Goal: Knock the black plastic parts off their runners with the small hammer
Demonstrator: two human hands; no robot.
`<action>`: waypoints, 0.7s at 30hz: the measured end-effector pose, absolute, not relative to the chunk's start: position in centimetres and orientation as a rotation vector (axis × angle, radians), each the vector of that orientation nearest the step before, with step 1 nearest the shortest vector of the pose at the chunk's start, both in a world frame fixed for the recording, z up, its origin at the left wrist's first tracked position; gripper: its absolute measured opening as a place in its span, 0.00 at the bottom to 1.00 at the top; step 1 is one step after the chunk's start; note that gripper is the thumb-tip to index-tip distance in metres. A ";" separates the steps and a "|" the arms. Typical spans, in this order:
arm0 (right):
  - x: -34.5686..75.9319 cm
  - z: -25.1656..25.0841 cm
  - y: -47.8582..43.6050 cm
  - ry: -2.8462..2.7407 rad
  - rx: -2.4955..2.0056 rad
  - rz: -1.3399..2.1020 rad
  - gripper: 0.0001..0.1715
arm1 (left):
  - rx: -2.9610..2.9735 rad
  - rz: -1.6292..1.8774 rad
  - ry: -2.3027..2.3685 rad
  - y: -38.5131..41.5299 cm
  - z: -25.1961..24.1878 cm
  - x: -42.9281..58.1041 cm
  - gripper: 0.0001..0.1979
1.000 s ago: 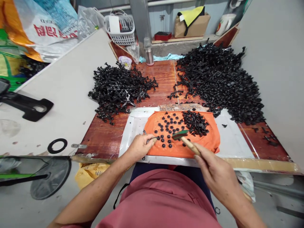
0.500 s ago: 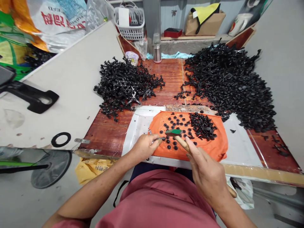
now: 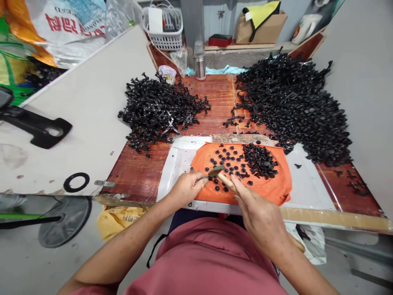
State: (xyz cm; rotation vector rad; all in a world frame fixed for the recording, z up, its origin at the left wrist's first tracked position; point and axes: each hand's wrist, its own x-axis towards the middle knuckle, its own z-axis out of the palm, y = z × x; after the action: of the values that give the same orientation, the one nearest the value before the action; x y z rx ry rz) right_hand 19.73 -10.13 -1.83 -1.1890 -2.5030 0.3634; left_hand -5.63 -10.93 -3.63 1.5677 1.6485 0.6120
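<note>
My right hand [image 3: 259, 211] is wrapped round the wooden handle of a hammer [image 3: 227, 181]. The hammer's dark green head is down over the orange cloth [image 3: 279, 194], just right of my left fingertips. My left hand [image 3: 186, 189] pinches a small metal linkage piece, mostly hidden by the fingers and hammer head. Around it on the cloth, several small black round-headed plugs [image 3: 228, 164] stand spread out. A heap of loose black plugs [image 3: 260, 160] lies on the cloth's right side.
A pile of black-and-metal linkage pieces [image 3: 156, 108] lies on the back left of the wooden table [image 3: 222, 96]. A bigger pile of black parts [image 3: 302, 110] covers the right. Behind stand a steel flask [image 3: 200, 67] and a white basket [image 3: 167, 37]. Pale panels [image 3: 84, 106] flank the table.
The hammer head has come down and left, close to my left fingertips. My left hand keeps its pinch at nearly the same spot. The whole view has shifted slightly.
</note>
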 end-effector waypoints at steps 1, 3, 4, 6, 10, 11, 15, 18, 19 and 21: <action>19.9 -1.8 -10.1 -2.439 -1.184 0.428 0.33 | 1.545 0.645 1.616 -10.9 -3.7 -5.7 0.16; 20.4 -1.8 -10.0 -2.339 -1.202 0.541 0.32 | 1.487 0.717 1.557 -10.9 -3.8 -5.9 0.16; 20.7 -1.9 -10.0 -2.305 -1.222 0.590 0.32 | 1.460 0.744 1.538 -10.9 -3.9 -5.9 0.16; 21.3 -2.1 -10.2 -2.253 -1.249 0.683 0.32 | 1.423 0.769 1.521 -10.9 -4.2 -6.0 0.16; 22.1 -2.9 -10.9 -2.205 -1.256 0.780 0.33 | 1.409 0.764 1.518 -10.9 -4.4 -6.0 0.17; 22.3 -3.1 -11.1 -2.201 -1.265 0.773 0.33 | 1.406 0.762 1.519 -10.9 -4.3 -5.9 0.17; 22.4 -3.4 -11.5 -2.224 -1.292 0.721 0.31 | 1.435 0.718 1.557 -11.1 -3.6 -5.9 0.17; 22.0 -3.1 -11.5 -2.292 -1.284 0.690 0.31 | 1.548 0.606 1.638 -11.3 -3.0 -5.8 0.17; 21.9 -3.0 -11.5 -2.315 -1.281 0.671 0.32 | 1.581 0.568 1.658 -11.3 -2.8 -5.8 0.17; 21.5 -2.7 -11.4 -2.348 -1.277 0.622 0.32 | 1.612 0.534 1.672 -11.2 -2.6 -5.9 0.18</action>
State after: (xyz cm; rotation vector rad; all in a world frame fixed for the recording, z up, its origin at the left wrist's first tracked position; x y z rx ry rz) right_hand 21.52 -11.35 -2.66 -1.2769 -2.3477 0.6222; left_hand -5.90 -11.25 -2.65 1.6115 1.6724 0.5342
